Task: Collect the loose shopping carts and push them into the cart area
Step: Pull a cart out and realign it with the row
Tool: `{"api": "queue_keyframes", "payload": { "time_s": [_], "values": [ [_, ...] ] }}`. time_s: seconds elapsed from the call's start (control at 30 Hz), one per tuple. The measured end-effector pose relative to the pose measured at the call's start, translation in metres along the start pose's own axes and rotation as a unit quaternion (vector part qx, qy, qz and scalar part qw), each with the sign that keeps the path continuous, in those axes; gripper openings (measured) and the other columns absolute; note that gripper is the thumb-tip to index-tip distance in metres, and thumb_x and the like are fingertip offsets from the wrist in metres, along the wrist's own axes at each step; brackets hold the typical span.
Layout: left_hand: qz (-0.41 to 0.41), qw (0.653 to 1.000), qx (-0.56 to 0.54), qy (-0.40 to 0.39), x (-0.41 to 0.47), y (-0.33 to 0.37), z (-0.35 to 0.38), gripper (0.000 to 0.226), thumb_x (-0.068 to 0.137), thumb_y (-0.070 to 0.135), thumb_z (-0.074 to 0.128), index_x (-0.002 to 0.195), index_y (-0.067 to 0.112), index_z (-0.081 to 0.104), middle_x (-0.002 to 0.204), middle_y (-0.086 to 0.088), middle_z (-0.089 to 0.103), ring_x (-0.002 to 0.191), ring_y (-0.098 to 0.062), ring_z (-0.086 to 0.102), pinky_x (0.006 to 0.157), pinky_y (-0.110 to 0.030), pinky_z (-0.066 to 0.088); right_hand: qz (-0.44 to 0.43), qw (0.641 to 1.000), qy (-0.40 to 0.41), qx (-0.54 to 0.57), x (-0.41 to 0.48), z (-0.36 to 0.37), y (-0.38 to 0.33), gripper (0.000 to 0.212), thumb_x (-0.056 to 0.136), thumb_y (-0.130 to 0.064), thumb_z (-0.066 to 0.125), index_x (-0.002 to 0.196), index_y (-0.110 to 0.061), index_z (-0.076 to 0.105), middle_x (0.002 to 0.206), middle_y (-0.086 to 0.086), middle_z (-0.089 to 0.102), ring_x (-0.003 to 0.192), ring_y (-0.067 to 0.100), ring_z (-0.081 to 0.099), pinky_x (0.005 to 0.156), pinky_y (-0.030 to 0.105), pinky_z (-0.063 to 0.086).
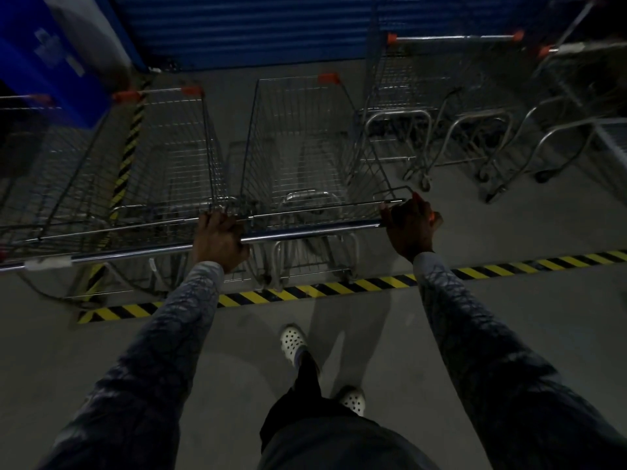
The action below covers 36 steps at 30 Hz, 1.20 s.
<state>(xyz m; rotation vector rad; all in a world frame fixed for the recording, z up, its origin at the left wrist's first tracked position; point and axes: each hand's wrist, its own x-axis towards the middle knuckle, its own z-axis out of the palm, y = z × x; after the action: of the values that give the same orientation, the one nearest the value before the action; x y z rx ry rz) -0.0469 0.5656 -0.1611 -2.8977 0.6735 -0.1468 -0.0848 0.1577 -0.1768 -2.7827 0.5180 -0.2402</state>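
Note:
A wire shopping cart (298, 147) with orange corner caps stands straight ahead of me, its front toward a blue shutter. Its chrome handle bar (312, 232) runs across the middle of the view. My left hand (219, 240) grips the bar at its left end, fingers curled over it. My right hand (409, 225) grips the right end beside the orange cap. A second cart (169, 157) stands close on the left, its handle (118, 254) in line with mine. The cart's wheels sit just past the yellow-black floor stripe (339, 288).
More carts (424, 96) are parked at the right against the blue shutter (254, 25), with bare cart frames (475, 144) beside them. A blue sign (51, 52) stands at the upper left. Another hazard stripe (130, 140) runs up the left. Grey concrete floor lies under my feet (293, 340).

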Motion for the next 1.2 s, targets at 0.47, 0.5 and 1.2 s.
{"api": "queue_keyframes", "payload": {
  "time_s": [0.47,0.5,1.2],
  "values": [
    [-0.025,0.991,-0.120,0.058,0.001,0.096,-0.026,0.076,0.067,0.052,0.060,0.135,0.017,0.057,0.136,-0.019,0.053,0.125,-0.042,0.044,0.106,-0.062,0.028,-0.026,0.993,0.023,0.111,-0.029,-0.007,0.022,0.071,0.092,-0.064,0.037,0.148,-0.021,0.043,0.160,0.004,0.032,0.148,0.026,0.025,0.107,0.059,0.027],
    [-0.010,0.991,-0.125,0.056,0.003,0.117,-0.029,0.081,0.069,0.054,0.059,0.141,0.018,0.053,0.142,-0.018,0.050,0.128,-0.041,0.043,0.107,-0.060,0.027,-0.025,0.992,0.027,0.117,-0.033,-0.010,0.025,0.070,0.095,-0.064,0.039,0.152,-0.024,0.036,0.161,0.002,0.029,0.149,0.024,0.023,0.107,0.059,0.027],
    [-0.084,0.970,-0.182,0.135,0.163,0.201,-0.059,0.072,0.080,0.064,0.047,0.141,0.026,0.052,0.146,-0.007,0.048,0.134,-0.036,0.038,0.110,-0.055,0.024,0.066,0.973,0.040,0.217,0.093,-0.046,0.091,0.048,0.101,-0.056,0.044,0.140,-0.028,0.048,0.158,0.000,0.031,0.146,0.023,0.026,0.111,0.057,0.021]
  ]
}}
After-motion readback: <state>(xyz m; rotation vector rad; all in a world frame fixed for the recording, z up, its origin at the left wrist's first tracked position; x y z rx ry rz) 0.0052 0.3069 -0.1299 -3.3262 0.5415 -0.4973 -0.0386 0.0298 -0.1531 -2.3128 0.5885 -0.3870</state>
